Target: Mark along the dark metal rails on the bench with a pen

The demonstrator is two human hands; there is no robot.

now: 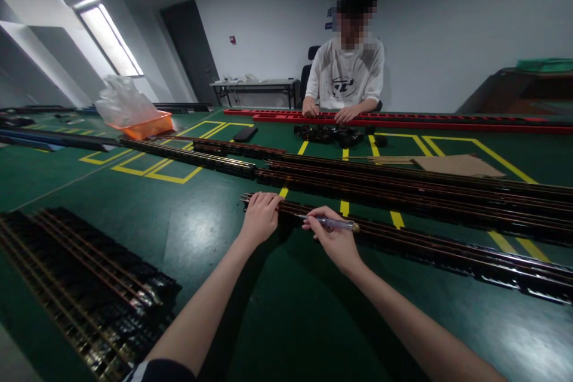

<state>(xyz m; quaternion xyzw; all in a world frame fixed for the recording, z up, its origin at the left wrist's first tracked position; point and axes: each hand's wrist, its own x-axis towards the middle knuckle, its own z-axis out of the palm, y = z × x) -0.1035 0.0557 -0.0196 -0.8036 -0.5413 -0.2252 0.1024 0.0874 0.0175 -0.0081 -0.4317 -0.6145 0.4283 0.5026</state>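
My right hand (333, 239) is closed around a screwdriver (331, 223) with a clear, purplish handle. Its thin shaft points left at a long black rail strip (403, 239) with copper-coloured bars, which lies across the green table. Over the left end of that same strip rests my left hand (262, 215), its fingers bent down onto it and pressed together. Whatever detail sits under those fingers is hidden. The screwdriver's tip is close to the strip, and I cannot tell whether it touches.
More black strips (380, 182) lie behind, and a stack of them (89, 286) is at the lower left. An orange bin (147, 126) holds plastic bags. A cardboard sheet (459, 166) lies at right. Opposite, a person (347, 77) works beside red rails (403, 121).
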